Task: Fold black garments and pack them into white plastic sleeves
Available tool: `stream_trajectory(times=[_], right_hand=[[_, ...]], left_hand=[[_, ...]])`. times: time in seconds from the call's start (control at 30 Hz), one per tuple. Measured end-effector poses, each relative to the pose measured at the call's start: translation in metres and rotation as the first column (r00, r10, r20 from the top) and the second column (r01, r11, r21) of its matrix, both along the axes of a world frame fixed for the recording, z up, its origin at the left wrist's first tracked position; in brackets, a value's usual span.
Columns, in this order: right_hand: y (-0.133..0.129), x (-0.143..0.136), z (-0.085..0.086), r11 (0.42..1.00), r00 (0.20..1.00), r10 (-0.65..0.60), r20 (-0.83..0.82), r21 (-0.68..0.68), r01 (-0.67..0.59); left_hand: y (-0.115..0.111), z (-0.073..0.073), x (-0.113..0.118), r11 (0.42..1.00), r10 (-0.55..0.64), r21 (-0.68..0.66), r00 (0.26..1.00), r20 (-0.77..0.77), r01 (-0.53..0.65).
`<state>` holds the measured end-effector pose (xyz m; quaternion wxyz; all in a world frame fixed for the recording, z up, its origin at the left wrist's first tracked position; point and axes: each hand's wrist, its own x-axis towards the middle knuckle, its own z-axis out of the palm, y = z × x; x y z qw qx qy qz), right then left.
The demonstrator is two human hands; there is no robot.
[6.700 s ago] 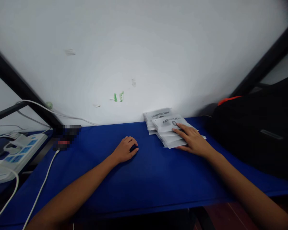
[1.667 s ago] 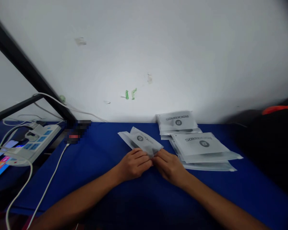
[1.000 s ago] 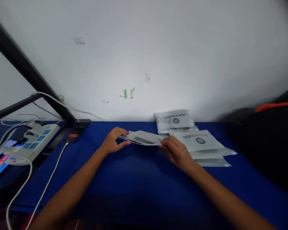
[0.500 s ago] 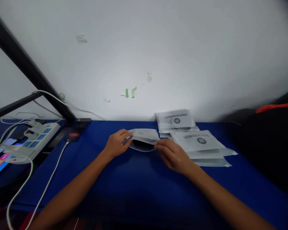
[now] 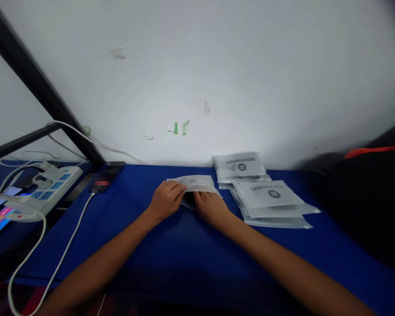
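Observation:
A translucent white pouch lies on the blue table, its mouth facing me and held apart. My left hand is closed on the left edge of that mouth. The fingers of my right hand reach into the opening, and their tips are hidden inside. Something dark shows within the pouch between my hands; its shape cannot be made out. To the right lie more white pouches with a dark printed logo, stacked on each other. Behind them another printed pouch rests near the wall.
At the left are a white power strip, a lit phone and a white cable hanging over the table. A pixelated dark object sits near the wall. A black bulky item with an orange edge stands at the right.
My right hand has moved left from the pouch's right edge, and its fingers have gone into the opening. My left hand stays at the left edge.

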<state>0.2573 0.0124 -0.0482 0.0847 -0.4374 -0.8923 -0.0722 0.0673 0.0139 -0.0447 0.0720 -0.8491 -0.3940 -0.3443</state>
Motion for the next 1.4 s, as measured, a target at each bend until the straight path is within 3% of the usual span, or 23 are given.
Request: stream_trajectory(times=[0.1,0.17,0.2,0.27,0.3,0.37,0.5,0.63,0.7,0.77,0.9,0.93,1.0,1.1,1.23,1.4], right_hand=[[0.000,0.003,0.002,0.999,0.999,0.046,0.022,0.023,-0.046],[-0.011,0.009,0.005,0.982,0.983,0.181,0.011,0.057,-0.182],[-0.019,0.012,0.006,0.952,0.956,0.294,0.001,0.089,-0.293],[-0.038,0.019,0.008,0.833,0.844,0.536,-0.031,0.183,-0.522],[-0.048,0.023,0.008,0.773,0.786,0.617,-0.043,0.221,-0.595],[-0.060,0.030,0.007,0.728,0.739,0.670,-0.070,0.256,-0.636],[-0.060,0.042,0.003,0.802,0.789,0.597,-0.143,0.148,-0.579],[-0.050,0.055,0.000,0.919,0.883,0.341,-0.323,-0.080,-0.385],[-0.048,0.061,-0.001,0.939,0.895,0.201,-0.398,-0.181,-0.291],[-0.048,0.064,0.000,0.927,0.896,0.159,-0.414,-0.248,-0.279],[-0.047,0.064,0.001,0.905,0.915,0.208,-0.346,-0.286,-0.314],[-0.046,0.064,0.001,0.905,0.918,0.222,-0.328,-0.282,-0.319],[-0.045,0.063,0.000,0.899,0.920,0.262,-0.293,-0.273,-0.343],[-0.045,0.062,-0.001,0.892,0.918,0.321,-0.232,-0.252,-0.376],[-0.043,0.064,0.002,0.917,0.939,0.314,-0.138,-0.210,-0.338],[-0.032,0.079,0.002,0.969,0.981,0.175,-0.080,-0.163,-0.186]], left_hand=[[0.001,-0.001,0.000,0.988,-0.085,-0.135,0.996,-0.038,0.079],[0.002,-0.003,-0.002,0.959,-0.118,-0.270,0.985,-0.126,0.080],[0.003,-0.005,-0.003,0.941,-0.124,-0.333,0.976,-0.179,0.059],[0.007,-0.009,-0.006,0.910,-0.120,-0.414,0.956,-0.267,-0.001],[0.009,-0.011,-0.007,0.903,-0.108,-0.429,0.948,-0.300,-0.033],[0.015,-0.016,-0.009,0.900,-0.066,-0.426,0.938,-0.342,-0.092],[0.031,-0.023,-0.009,0.879,-0.052,-0.456,0.923,-0.381,-0.139],[0.057,-0.022,-0.011,0.845,-0.135,-0.527,0.915,-0.380,-0.095],[0.069,-0.018,-0.012,0.844,-0.134,-0.528,0.917,-0.377,-0.094],[0.073,-0.012,-0.007,0.854,-0.092,-0.507,0.925,-0.370,-0.118],[0.044,0.006,0.015,0.880,-0.010,-0.457,0.957,-0.289,-0.128],[0.029,0.010,0.021,0.873,-0.052,-0.486,0.981,-0.186,-0.045],[-0.001,0.018,0.032,0.800,-0.254,-0.580,0.962,-0.100,0.151],[-0.033,0.026,0.038,0.739,-0.376,-0.650,0.909,-0.180,0.177],[-0.042,0.037,0.023,0.761,-0.357,-0.634,0.905,-0.232,0.137],[-0.037,0.052,-0.011,0.775,-0.321,-0.624,0.911,-0.258,0.096]])
